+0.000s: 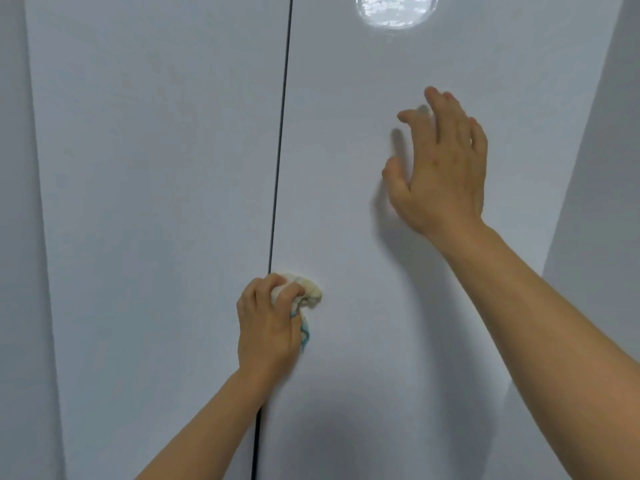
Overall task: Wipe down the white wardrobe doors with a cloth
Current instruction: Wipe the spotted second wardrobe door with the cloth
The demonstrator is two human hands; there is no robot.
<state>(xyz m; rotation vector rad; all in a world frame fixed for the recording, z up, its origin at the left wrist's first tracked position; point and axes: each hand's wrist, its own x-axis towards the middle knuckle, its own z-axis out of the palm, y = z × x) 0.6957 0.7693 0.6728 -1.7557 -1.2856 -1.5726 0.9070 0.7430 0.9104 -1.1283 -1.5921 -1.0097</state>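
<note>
Two glossy white wardrobe doors fill the view, the left door (156, 202) and the right door (346, 98), split by a thin dark vertical gap (278, 168). My left hand (268, 327) grips a bunched cream cloth with a teal pattern (308, 294) and holds it against the right door just beside the gap. My right hand (440, 164) is higher up on the right door, fingers spread and fairly straight, fingertips at or very near the surface.
A bright round light reflection (396, 10) shines at the top of the right door. A white side panel or wall (602, 168) angles away at the right, and another white panel (17, 237) borders the left door.
</note>
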